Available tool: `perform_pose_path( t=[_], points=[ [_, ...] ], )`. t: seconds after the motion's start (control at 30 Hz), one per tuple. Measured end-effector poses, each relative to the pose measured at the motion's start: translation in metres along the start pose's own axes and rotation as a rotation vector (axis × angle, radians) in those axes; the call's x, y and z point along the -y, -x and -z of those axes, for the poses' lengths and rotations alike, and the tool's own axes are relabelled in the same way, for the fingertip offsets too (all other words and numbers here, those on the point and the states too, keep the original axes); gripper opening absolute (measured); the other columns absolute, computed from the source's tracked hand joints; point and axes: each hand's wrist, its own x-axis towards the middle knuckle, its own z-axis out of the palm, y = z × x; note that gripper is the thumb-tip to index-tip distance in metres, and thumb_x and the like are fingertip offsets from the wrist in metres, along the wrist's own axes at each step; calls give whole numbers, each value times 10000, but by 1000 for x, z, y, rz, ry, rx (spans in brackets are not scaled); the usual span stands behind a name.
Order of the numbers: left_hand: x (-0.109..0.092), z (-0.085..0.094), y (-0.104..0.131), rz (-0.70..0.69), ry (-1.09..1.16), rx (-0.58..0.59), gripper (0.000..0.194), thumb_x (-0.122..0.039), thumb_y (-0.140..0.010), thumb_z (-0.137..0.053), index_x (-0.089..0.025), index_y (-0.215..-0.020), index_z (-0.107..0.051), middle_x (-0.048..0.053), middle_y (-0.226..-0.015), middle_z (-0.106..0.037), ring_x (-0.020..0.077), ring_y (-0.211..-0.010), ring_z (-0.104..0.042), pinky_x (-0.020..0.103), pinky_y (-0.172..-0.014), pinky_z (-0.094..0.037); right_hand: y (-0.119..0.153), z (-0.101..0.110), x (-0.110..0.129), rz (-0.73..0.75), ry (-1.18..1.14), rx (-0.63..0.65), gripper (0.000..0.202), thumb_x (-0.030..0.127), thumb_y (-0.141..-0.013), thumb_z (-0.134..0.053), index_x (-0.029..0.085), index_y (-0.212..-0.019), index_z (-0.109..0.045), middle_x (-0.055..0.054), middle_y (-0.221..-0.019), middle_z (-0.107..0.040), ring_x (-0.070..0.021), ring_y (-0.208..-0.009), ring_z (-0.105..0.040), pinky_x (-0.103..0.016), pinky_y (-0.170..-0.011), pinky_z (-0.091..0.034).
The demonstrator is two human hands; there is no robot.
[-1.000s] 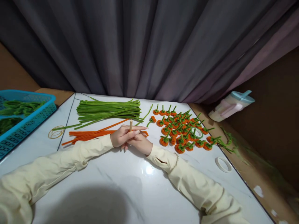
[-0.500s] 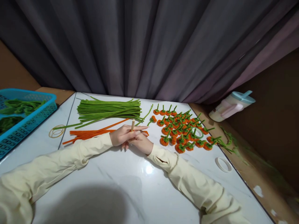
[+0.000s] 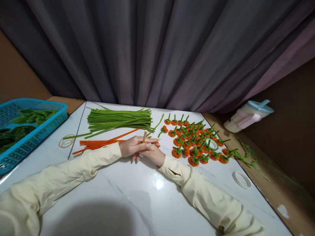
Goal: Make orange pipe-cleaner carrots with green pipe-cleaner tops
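Note:
My left hand (image 3: 131, 146) and my right hand (image 3: 155, 154) meet over the middle of the table. A short, pale wooden stick (image 3: 145, 135) stands up between them, its top end showing beside my left thumb. My left fingers are closed around it. My right hand is closed against the left one; its fingertips are partly covered, so what they pinch is hidden. Just behind the hands lie orange pipe cleaners (image 3: 95, 143), and farther back a thick bundle of green pipe cleaners (image 3: 119, 118). To the right sit many small orange pumpkins with green stems (image 3: 177, 152).
At the left is a blue basket (image 3: 36, 139) holding green leaf shapes (image 3: 36, 115). Rubber bands (image 3: 66, 141) lie near it. A green-edged tape roll (image 3: 211, 144) rests among the pumpkins, a white ring (image 3: 241, 180) near the right edge. A lidded cup (image 3: 247, 117) stands beyond; a grey curtain (image 3: 147, 52) hangs behind.
The whole view has shifted slightly, so everything appears a little farther right and lower. My hands stay together around the stick, with almost no change in their pose.

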Motion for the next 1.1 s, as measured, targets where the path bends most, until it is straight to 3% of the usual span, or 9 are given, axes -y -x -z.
perform_pose_path(
  t=[0.1,0.2,0.33,0.47,0.57,0.67,0.93,1.03,1.1],
  points=[
    [1,2,-1,-86,-83,-10,460,-388,-845,-439,-173,-1250,-479,129,-1111,-605,161,-639,-638,223,-532,-490,2,-2,3,-6,4,-14,273,354,-726,-594,115,-594,-607,-30,-576,-591,-125,-553,-542,-289,-620,-444],
    [-1,6,-5,-195,-216,-6,416,-364,-854,-423,-171,-1207,-527,106,-1165,-579,233,-979,-574,288,-818,-452,2,-3,4,-22,-14,-44,244,303,-723,-581,108,-583,-621,-37,-568,-598,-120,-543,-537,-283,-622,-437],
    [-9,14,-12,-169,-272,85,381,-321,-870,-400,-162,-1183,-549,97,-1165,-582,233,-1081,-515,311,-940,-367,0,-1,1,-18,-55,-44,218,263,-726,-543,99,-607,-621,-47,-558,-608,-106,-493,-514,-255,-536,-410],
    [-16,17,-15,-93,-176,73,353,-337,-866,-416,-178,-1132,-586,88,-1249,-517,235,-1084,-515,297,-922,-377,-4,3,-4,-27,-139,-30,255,305,-769,-512,96,-649,-595,-41,-538,-600,-53,-394,-377,-208,-408,-273],
    [-15,15,-16,-58,-16,6,409,-349,-854,-451,-178,-1222,-494,118,-1211,-545,241,-1062,-532,314,-870,-409,-4,4,-5,-64,-181,-30,316,378,-800,-493,93,-700,-584,-24,-514,-583,-30,-354,-279,-206,-376,-182],
    [-14,13,-18,-8,176,-15,492,-362,-847,-466,-143,-1283,-400,156,-1116,-602,244,-1022,-560,327,-827,-427,-4,3,-2,-89,-219,-37,330,411,-796,-509,95,-732,-581,-16,-509,-582,-23,-336,-255,-208,-371,-173],
    [-11,18,-24,-96,386,-68,458,-428,-868,-398,-102,-1167,-516,166,-980,-656,217,-885,-611,321,-811,-424,-2,-1,2,-111,-256,-77,315,403,-803,-523,97,-744,-567,-18,-504,-596,-18,-325,-258,-199,-370,-178],
    [-5,14,-24,-53,355,-108,479,-455,-854,-410,-88,-1128,-548,171,-966,-656,143,-592,-618,251,-598,-456,-3,0,0,-103,-285,-71,334,430,-802,-517,103,-748,-559,-17,-502,-600,-23,-321,-266,-196,-363,-195],
    [-1,12,-23,13,348,-127,502,-479,-843,-411,-94,-1135,-546,169,-961,-656,63,-376,-504,193,-401,-370,-3,2,-2,-103,-298,-65,351,452,-797,-514,107,-749,-554,-17,-498,-602,-26,-319,-271,-192,-355,-206]
  ],
)
